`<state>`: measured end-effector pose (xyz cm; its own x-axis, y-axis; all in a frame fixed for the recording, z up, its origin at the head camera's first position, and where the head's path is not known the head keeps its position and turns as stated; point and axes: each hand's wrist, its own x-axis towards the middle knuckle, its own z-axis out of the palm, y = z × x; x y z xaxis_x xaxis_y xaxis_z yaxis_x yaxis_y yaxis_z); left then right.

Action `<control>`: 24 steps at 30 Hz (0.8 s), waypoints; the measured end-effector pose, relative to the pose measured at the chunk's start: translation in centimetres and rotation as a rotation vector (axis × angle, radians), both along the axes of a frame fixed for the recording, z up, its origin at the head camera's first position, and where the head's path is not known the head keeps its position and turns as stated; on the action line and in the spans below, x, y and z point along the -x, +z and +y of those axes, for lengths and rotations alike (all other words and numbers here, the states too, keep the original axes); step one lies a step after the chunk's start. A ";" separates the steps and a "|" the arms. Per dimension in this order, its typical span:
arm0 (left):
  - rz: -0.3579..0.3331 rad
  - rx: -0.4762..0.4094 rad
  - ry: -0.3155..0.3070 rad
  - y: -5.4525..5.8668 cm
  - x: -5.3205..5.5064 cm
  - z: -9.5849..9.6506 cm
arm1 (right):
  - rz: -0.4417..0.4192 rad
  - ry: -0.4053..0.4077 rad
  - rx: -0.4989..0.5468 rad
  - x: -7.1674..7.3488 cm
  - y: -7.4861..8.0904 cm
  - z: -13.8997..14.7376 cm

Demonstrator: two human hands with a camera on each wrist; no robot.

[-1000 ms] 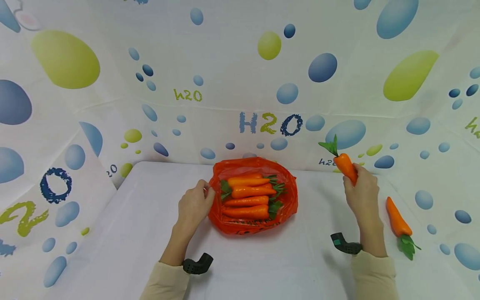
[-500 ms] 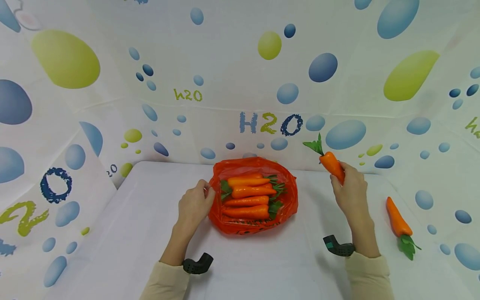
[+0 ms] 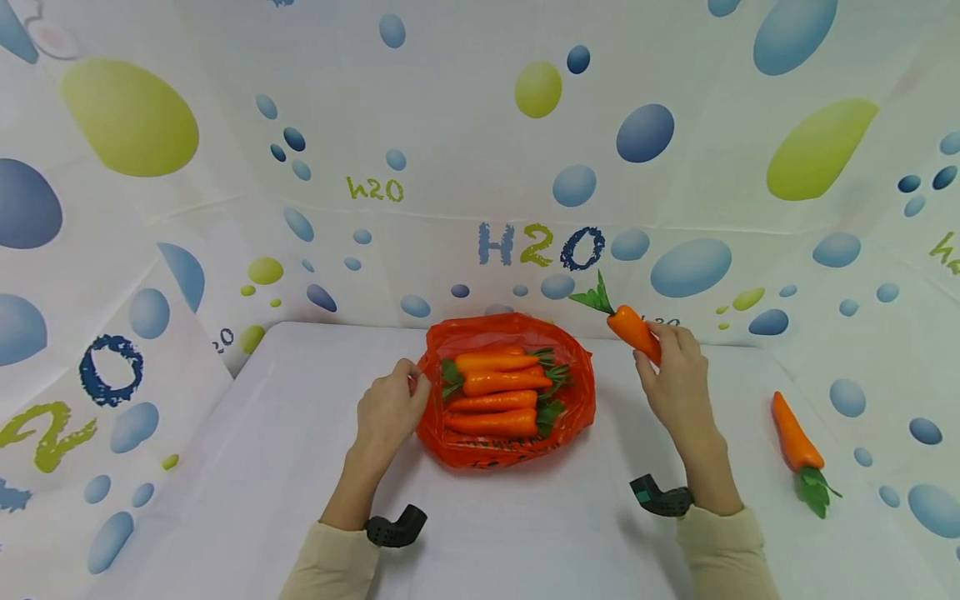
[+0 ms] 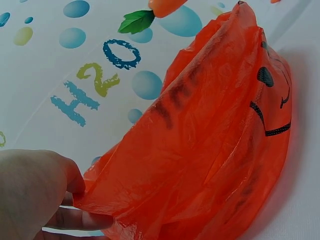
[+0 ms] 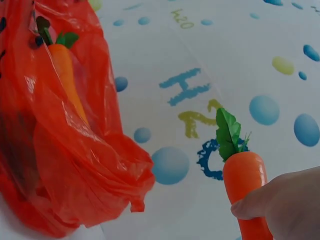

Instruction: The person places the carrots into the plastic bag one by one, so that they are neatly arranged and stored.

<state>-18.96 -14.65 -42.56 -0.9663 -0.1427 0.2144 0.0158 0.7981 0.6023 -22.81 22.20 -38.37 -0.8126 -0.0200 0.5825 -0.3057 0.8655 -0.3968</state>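
A red plastic bag (image 3: 581, 408) stands with its mouth open on the white table, several orange carrots (image 3: 502, 383) with green tops lying inside it. My left hand (image 3: 390, 408) pinches the bag's left rim; in the left wrist view its thumb and fingers (image 4: 80, 218) grip the thin plastic. To the right of the bag, my right hand (image 3: 675, 375) holds a carrot (image 3: 628, 327) above the table, leafy end pointing up and left. The right wrist view shows the thumb across this carrot (image 5: 245, 172), apart from the bag. Its lower tip is hidden by the hand.
Another carrot (image 3: 797, 433) lies at the right of the table (image 3: 525, 533), leaves toward the near side. Behind the table rises a white sheet (image 3: 465, 108) printed with blue and green spots. Each wrist wears a black camera mount (image 3: 396, 527).
My right hand has moved left with the carrot, bringing it closer to the bag. The left hand keeps its grip on the bag's rim and has stayed in place.
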 end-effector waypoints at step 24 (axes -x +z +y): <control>0.018 0.004 0.000 0.0 0.0 -0.1 | 0.094 0.213 -0.151 -0.3 -1.6 -5.2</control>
<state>-18.95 -14.70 -42.56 -0.9623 -0.1419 0.2319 0.0263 0.8004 0.5989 -22.47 16.96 -39.93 -0.7234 -0.2766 0.6326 -0.5162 0.8252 -0.2295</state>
